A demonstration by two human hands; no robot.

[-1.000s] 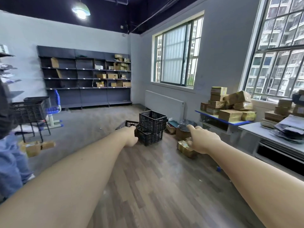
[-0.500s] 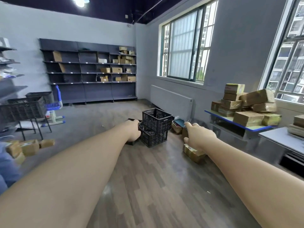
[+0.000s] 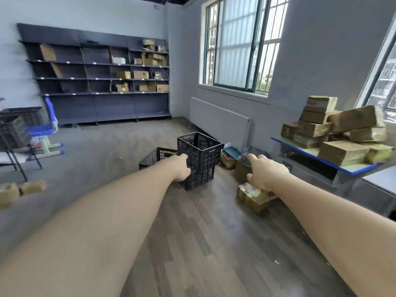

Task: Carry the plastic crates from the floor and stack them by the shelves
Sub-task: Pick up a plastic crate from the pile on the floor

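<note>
Currently both hands, left hand (image 3: 181,168) and right hand (image 3: 264,171), reach loosely curled, holding nothing; the skewed upper black plastic lattice crate (image 3: 199,150) may topple if lifted one-sided.

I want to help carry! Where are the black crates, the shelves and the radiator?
black crates (image 3: 200,150): head view, front wall of the top crate.
shelves (image 3: 94,79): head view, middle shelf board.
radiator (image 3: 218,122): head view, flat front panel.
</note>
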